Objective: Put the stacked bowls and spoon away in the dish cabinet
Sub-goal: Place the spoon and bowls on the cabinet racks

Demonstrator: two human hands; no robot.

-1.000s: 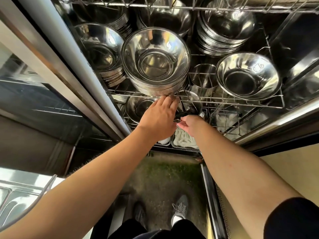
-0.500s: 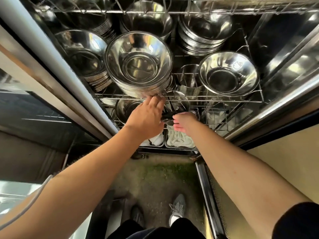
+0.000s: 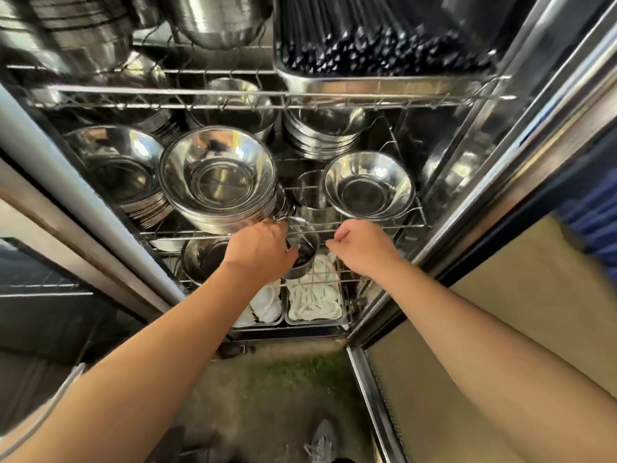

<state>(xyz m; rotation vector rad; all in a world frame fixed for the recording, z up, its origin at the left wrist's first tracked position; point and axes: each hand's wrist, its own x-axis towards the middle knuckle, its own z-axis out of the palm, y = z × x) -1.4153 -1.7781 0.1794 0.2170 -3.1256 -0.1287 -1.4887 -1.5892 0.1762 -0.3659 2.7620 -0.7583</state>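
The stack of steel bowls (image 3: 217, 182) stands on the middle wire shelf (image 3: 377, 226) of the open dish cabinet. My left hand (image 3: 262, 253) reaches in just below the stack's front edge, knuckles at the shelf wire and thumb beside a small steel cup (image 3: 302, 262). Its fingertips are hidden. Dark utensil ends, possibly the spoon (image 3: 302, 257), sit inside that cup. My right hand (image 3: 362, 245) hovers to the right of the cup at the shelf's front, fingers curled in, with nothing visible in it.
More bowl stacks (image 3: 117, 175) sit left and behind, and a single bowl (image 3: 369, 188) at right. A tray of dark chopsticks (image 3: 384, 45) fills the upper shelf. White spoons lie in bins (image 3: 314, 302) on the lowest shelf. The cabinet's steel frame (image 3: 484, 182) runs along the right.
My right hand has drawn away to the right from the cup, and the dark utensil it pinched is no longer in its fingers. My left hand stays under the stack. The view has tilted up.
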